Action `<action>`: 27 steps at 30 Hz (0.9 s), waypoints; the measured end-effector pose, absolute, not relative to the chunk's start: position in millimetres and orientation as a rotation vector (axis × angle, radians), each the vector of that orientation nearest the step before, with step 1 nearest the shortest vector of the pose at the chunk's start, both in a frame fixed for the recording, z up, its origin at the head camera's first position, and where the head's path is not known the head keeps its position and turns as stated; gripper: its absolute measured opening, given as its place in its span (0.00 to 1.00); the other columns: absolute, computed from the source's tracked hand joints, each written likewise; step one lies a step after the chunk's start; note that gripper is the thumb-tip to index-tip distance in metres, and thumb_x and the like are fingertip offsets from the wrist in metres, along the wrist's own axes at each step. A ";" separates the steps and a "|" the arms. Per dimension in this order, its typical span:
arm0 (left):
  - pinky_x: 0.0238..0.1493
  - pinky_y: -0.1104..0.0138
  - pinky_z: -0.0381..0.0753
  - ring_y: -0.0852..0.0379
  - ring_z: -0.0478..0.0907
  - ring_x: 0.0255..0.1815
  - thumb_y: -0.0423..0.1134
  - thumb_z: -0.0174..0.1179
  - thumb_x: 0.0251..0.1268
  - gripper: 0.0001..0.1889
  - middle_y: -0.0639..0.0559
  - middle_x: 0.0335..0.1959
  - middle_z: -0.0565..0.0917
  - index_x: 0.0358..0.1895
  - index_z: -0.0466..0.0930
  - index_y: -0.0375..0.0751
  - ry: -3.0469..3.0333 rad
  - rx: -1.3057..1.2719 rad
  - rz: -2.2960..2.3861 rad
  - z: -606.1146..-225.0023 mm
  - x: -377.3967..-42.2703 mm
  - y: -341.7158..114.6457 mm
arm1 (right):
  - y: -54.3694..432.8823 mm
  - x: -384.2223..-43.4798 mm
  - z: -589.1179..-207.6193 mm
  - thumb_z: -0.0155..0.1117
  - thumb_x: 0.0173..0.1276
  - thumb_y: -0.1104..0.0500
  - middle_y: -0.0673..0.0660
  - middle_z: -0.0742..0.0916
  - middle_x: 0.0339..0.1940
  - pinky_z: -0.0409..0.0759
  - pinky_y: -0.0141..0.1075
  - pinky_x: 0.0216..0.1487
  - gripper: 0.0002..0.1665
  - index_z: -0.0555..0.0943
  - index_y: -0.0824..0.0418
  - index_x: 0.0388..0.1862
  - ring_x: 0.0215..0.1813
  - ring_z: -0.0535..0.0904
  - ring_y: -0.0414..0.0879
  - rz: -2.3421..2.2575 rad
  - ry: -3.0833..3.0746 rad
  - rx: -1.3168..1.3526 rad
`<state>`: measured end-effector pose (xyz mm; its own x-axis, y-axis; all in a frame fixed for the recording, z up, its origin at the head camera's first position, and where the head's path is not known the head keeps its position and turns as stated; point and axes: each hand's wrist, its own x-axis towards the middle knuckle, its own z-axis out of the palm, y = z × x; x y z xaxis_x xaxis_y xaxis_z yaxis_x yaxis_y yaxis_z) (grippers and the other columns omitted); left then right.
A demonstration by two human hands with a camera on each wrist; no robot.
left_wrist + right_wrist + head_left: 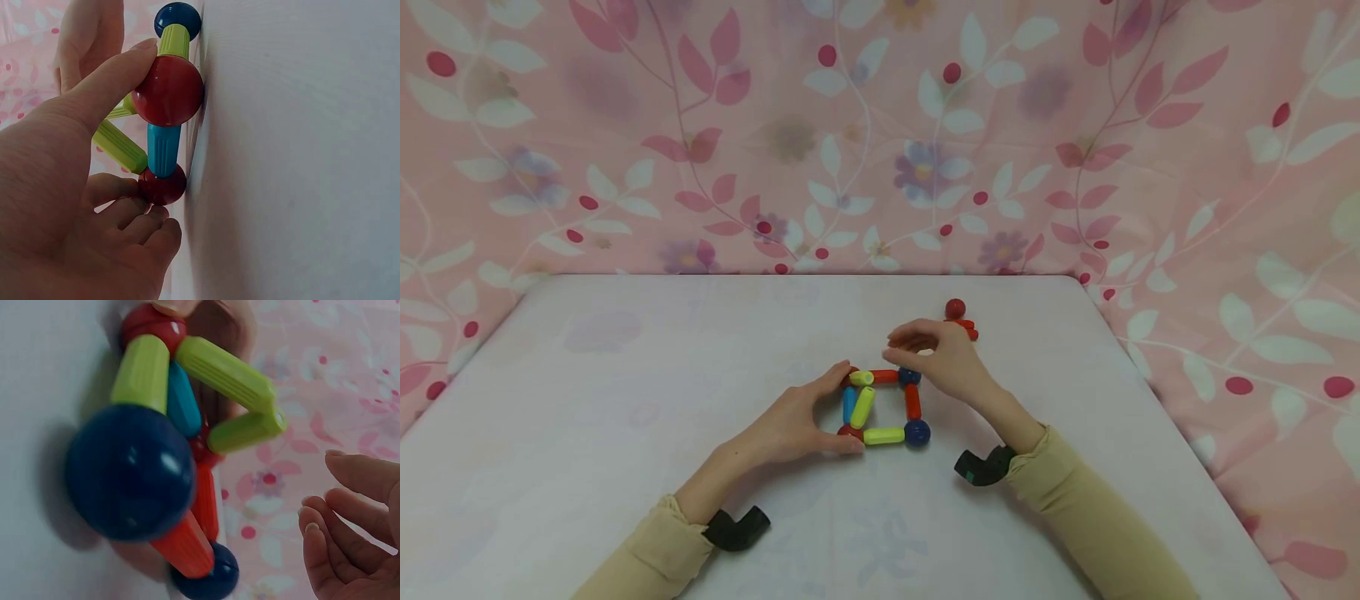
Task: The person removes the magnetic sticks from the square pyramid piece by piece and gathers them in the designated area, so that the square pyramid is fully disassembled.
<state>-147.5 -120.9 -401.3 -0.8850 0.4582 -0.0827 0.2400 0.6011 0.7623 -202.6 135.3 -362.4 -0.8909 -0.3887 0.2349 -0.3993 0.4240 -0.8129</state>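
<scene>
On the black curved piece (987, 467) at the cuff of the right sleeve (1086, 508) there is a small green mark, too small for reading. The left hand (790, 421) comes in from the near left, its thumb on the near red ball (169, 90) and its other fingers bent at the far red ball (162, 184), so it holds one side of the toy frame (913, 402) between them. The right hand (951, 362) is in the air near the far blue ball (910, 377), with thumb and fingers loosely bent, a moderate gap between them, and nothing held. The frame lies on the white table (625, 400), in front of the person; the near blue ball (917, 433) makes its near right corner. A blue rod (164, 150) joins the two red balls, and from these balls two yellow-green rods (228, 374) rise and meet at their ends. Farther back, partly behind the right hand, are a loose red ball (955, 308) and some red rods (973, 334).
</scene>
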 end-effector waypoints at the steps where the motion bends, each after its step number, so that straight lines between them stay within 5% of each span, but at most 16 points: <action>1: 0.76 0.45 0.59 0.52 0.54 0.80 0.61 0.76 0.48 0.57 0.59 0.79 0.60 0.80 0.53 0.51 2.561 0.580 1.165 -401.5 -147.5 -121.1 | 130.8 -200.0 -364.6 0.75 0.63 0.54 0.50 0.89 0.37 0.85 0.43 0.46 0.16 0.87 0.60 0.47 0.40 0.84 0.44 1.528 -2.652 0.748; 18: 0.76 0.46 0.58 0.54 0.52 0.81 0.59 0.76 0.48 0.58 0.58 0.80 0.57 0.81 0.52 0.49 2.550 0.603 1.189 -401.5 -147.2 -122.4 | 111.7 -187.0 -379.5 0.72 0.65 0.48 0.44 0.90 0.36 0.84 0.36 0.45 0.10 0.88 0.50 0.42 0.39 0.85 0.40 1.541 -2.765 0.779; 27: 0.76 0.47 0.59 0.53 0.53 0.81 0.60 0.76 0.48 0.58 0.58 0.80 0.57 0.80 0.53 0.50 2.558 0.588 1.176 -401.1 -147.0 -122.7 | 116.1 -191.5 -380.5 0.70 0.68 0.50 0.46 0.90 0.37 0.84 0.36 0.42 0.10 0.88 0.52 0.43 0.38 0.84 0.41 1.498 -2.775 0.761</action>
